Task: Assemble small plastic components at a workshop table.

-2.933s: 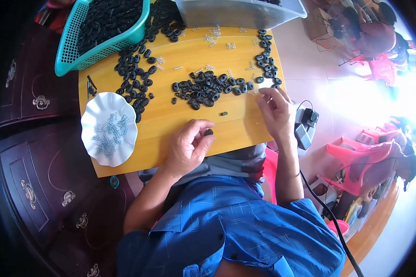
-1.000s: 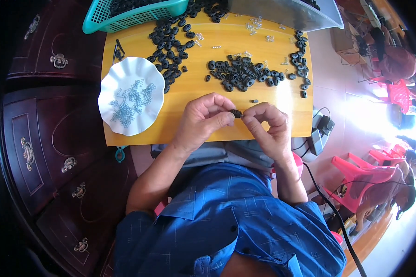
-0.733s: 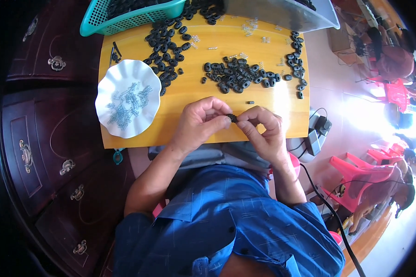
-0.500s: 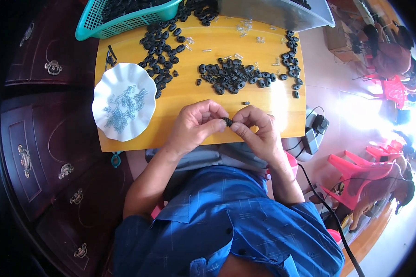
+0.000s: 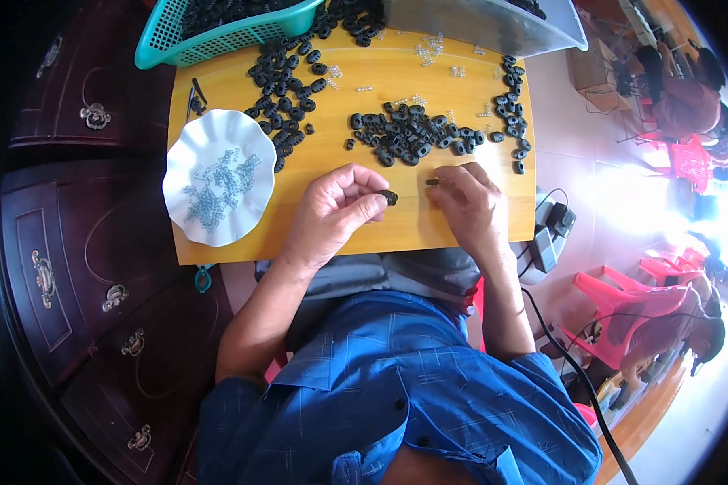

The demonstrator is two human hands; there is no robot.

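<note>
Between the thumb and fingers of my left hand (image 5: 337, 208) is a small black oval cord-lock body (image 5: 389, 197), held above the front of the table. To its right, my right hand (image 5: 471, 204) has its fingertips closed on a small dark plug-like piece (image 5: 433, 182), close to the tabletop. The two pieces are apart. A pile of black cord-lock parts (image 5: 404, 133) lies just beyond my hands. Left of them, a white wavy-rimmed plate (image 5: 172, 182) holds many tiny silvery springs (image 5: 218, 187).
More black parts (image 5: 285, 89) line the table's left side and its right edge (image 5: 511, 105). Small spring clusters (image 5: 430, 48) dot the wooden table (image 5: 340, 105). A green basket (image 5: 243, 36) and a grey bin (image 5: 477, 28) stand at the back. People sit at far right.
My hands have separated. The right one has moved right and slightly away from me and now pinches the small piece that lay on the table. The left keeps the cord-lock body, slightly farther forward.
</note>
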